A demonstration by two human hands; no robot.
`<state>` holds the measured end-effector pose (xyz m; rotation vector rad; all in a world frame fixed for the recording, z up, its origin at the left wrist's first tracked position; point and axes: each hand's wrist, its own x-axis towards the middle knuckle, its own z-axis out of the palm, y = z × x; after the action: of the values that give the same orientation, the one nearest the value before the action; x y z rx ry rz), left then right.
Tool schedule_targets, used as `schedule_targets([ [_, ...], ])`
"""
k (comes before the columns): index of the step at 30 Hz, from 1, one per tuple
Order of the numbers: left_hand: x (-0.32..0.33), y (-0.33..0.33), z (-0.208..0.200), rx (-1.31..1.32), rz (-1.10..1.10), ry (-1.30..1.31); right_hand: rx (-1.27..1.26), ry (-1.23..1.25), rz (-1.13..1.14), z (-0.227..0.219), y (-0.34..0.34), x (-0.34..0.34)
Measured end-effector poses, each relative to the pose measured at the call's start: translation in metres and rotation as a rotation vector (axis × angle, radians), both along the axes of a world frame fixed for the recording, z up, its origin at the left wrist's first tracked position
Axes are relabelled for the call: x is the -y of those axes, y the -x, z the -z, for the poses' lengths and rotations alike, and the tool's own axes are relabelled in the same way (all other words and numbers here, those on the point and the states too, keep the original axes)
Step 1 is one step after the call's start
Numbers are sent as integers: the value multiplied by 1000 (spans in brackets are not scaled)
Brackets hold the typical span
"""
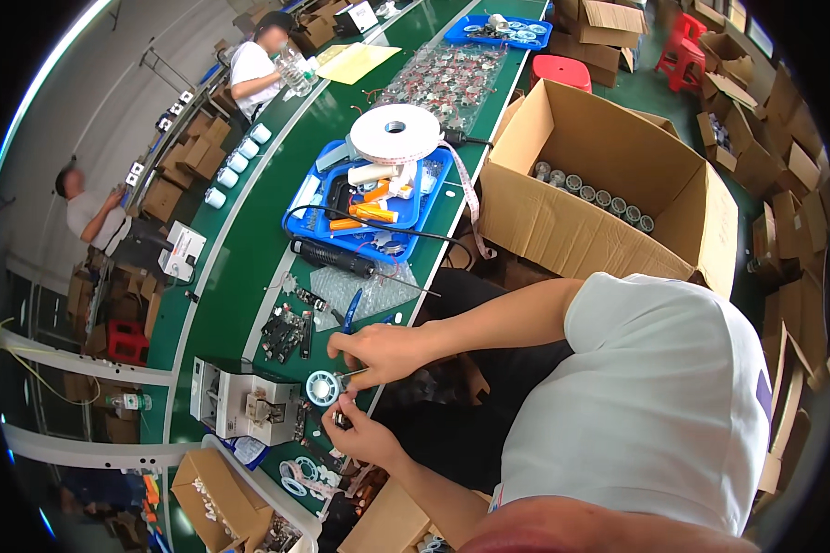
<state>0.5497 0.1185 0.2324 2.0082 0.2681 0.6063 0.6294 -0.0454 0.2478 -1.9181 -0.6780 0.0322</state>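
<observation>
A round part [323,388] with a pale blue rim and bright white centre is in front of me, above the green bench. My left hand [364,437] pinches its near edge, and a small dark piece [341,419] shows at its fingers. On the part's other side, my right hand [385,354] is closed around a slim tool [351,373] whose short length points at the rim; its kind is unclear. A blue handle [352,310] sticks out just beyond the right fingers; whether it belongs to that tool I cannot tell.
Black parts [284,334] and a grey-white machine [247,404] stand near my hands. Blue trays [438,198] hold a white tape reel [396,133] and orange-handled pieces. A black corded tool [332,257] lies beside them. An open carton [609,207] contains several cylinders. Two people are across the bench.
</observation>
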Motion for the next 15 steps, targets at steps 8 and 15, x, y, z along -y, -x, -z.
schedule_targets([
  [8,-2,-3,1,36,1,-68,240,186,4,23,-4,-3],
  [15,-1,-4,4,71,-24,-144,367,177,62,38,-11,-12],
])
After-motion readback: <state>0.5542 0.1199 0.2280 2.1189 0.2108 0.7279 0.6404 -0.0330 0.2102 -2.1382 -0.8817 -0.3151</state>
